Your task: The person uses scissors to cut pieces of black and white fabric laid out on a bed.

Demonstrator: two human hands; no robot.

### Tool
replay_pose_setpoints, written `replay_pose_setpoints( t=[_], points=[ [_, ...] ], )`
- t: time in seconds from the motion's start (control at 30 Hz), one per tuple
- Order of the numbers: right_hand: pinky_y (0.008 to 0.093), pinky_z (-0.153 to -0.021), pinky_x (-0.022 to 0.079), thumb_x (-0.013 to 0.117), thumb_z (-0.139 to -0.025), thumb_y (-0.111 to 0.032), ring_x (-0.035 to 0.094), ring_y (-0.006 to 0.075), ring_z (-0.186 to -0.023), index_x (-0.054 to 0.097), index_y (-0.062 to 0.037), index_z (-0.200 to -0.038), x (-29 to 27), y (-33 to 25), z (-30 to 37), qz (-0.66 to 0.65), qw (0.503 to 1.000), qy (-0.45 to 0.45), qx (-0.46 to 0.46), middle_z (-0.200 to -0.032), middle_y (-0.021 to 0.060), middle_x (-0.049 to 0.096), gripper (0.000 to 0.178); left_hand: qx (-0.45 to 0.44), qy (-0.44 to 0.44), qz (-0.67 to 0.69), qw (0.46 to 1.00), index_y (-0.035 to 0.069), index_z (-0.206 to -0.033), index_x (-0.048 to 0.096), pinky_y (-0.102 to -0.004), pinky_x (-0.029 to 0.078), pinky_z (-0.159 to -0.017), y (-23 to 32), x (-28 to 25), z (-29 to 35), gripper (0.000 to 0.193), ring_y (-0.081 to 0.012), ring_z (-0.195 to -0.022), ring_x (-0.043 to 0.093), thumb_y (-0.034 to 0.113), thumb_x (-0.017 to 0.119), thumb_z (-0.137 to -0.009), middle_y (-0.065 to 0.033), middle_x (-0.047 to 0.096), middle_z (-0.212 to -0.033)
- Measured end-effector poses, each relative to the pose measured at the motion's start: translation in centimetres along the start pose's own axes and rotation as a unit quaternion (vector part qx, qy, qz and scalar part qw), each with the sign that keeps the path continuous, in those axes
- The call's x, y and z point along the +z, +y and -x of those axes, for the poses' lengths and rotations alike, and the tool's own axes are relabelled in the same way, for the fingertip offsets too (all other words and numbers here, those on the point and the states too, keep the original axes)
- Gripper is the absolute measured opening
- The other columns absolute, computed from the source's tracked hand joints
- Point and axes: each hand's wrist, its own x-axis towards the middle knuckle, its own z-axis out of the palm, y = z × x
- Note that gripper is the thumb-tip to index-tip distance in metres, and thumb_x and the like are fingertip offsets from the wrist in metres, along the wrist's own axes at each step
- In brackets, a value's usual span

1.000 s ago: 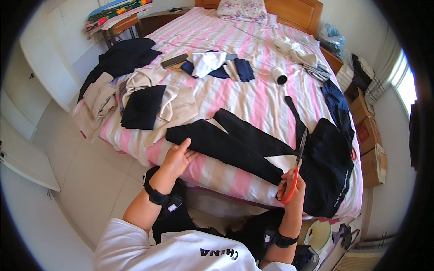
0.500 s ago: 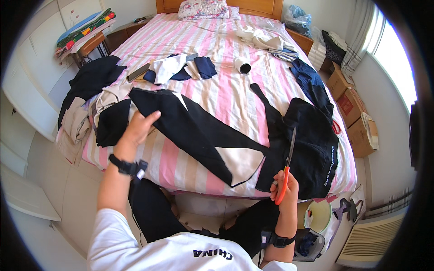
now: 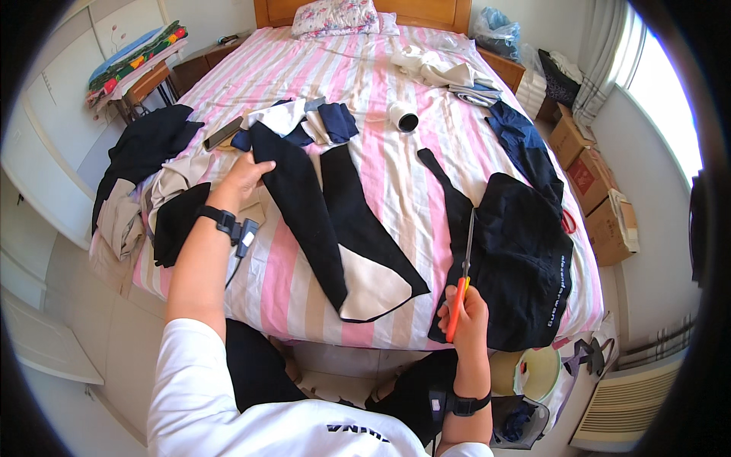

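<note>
My left hand (image 3: pixel 247 175) pinches the upper end of a long black cloth piece (image 3: pixel 301 198) and lifts it off the bed. The piece is folded or split into two black strips, with a cream patch (image 3: pixel 373 286) at its lower end. In my right hand (image 3: pixel 470 318) is a pair of scissors (image 3: pixel 457 308) with orange handles. Their blades look closed and point away from me, over the left edge of a black garment (image 3: pixel 514 251) with white lettering. A narrow black strip (image 3: pixel 442 171) reaches out from that garment.
The striped bed (image 3: pixel 365 68) fills the middle. Dark clothes (image 3: pixel 145 141) and beige cloth (image 3: pixel 122 217) lie at left. Small cloth pieces (image 3: pixel 335 122) and a white cylinder with a dark end (image 3: pixel 403 116) lie farther back. Cardboard boxes (image 3: pixel 590 179) stand at right.
My left hand has moved away from me and slightly right, raising the black cloth, which now hangs more upright and shows two strips. The scissors have shifted a little left with my right hand.
</note>
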Motion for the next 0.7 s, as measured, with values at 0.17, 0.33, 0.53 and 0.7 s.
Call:
replay_pose_setpoints(
  t=[0.17, 0.33, 0.53, 0.7],
  points=[
    [0.0319, -0.06, 0.048, 0.067, -0.086, -0.011, 0.065, 0.0232, -0.069, 0.051, 0.0049, -0.089, 1.9, -0.3, -1.1, 0.244, 0.954, 0.079, -0.157, -0.076, 0.0171, 0.064, 0.023, 0.109, 0.238, -0.323, 0.909, -0.001, -0.126, 0.048, -0.0363, 0.048, -0.088, -7.3, -2.8, 0.3, 0.056, -0.0272, -0.102, 0.059, 0.011, 0.07, -0.076, -0.0172, 0.059, -0.114],
    [0.0379, -0.064, 0.05, 0.066, -0.087, -0.015, 0.066, 0.0345, -0.072, 0.055, 0.0051, -0.096, 2.5, 1.1, -2.1, 0.333, 0.92, 0.084, -0.188, -0.079, 0.0203, 0.065, 0.025, 0.194, 0.076, -0.264, 0.942, 0.002, -0.115, 0.055, -0.038, 0.042, -0.097, -2.8, 11.0, 14.6, 0.039, -0.0284, -0.11, 0.054, 0.007, 0.067, -0.079, -0.014, 0.057, -0.116],
    [0.0457, -0.072, 0.05, 0.068, -0.078, -0.016, 0.063, 0.0421, -0.08, 0.058, 0.0054, -0.098, 3.0, 2.2, -3.7, 0.36, 0.911, 0.078, -0.183, -0.083, 0.0252, 0.063, 0.031, 0.297, -0.114, -0.537, 0.782, 0.011, -0.128, 0.051, -0.0469, 0.029, -0.11, -2.4, 16.5, 22.7, 0.068, -0.0308, -0.13, 0.04, 0.019, 0.079, -0.066, -0.0106, 0.046, -0.137],
    [0.0447, -0.068, 0.049, 0.067, -0.077, -0.014, 0.062, 0.0416, -0.075, 0.059, 0.0057, -0.097, 3.2, 1.9, -3.0, 0.363, 0.913, 0.05, -0.177, -0.078, 0.0243, 0.062, 0.029, 0.378, -0.072, -0.581, 0.717, 0.009, -0.11, 0.06, -0.047, 0.033, -0.107, -4.5, 15.6, 21.9, 0.037, -0.0246, -0.123, 0.048, 0.007, 0.066, -0.074, -0.005, 0.056, -0.125]
  ],
)
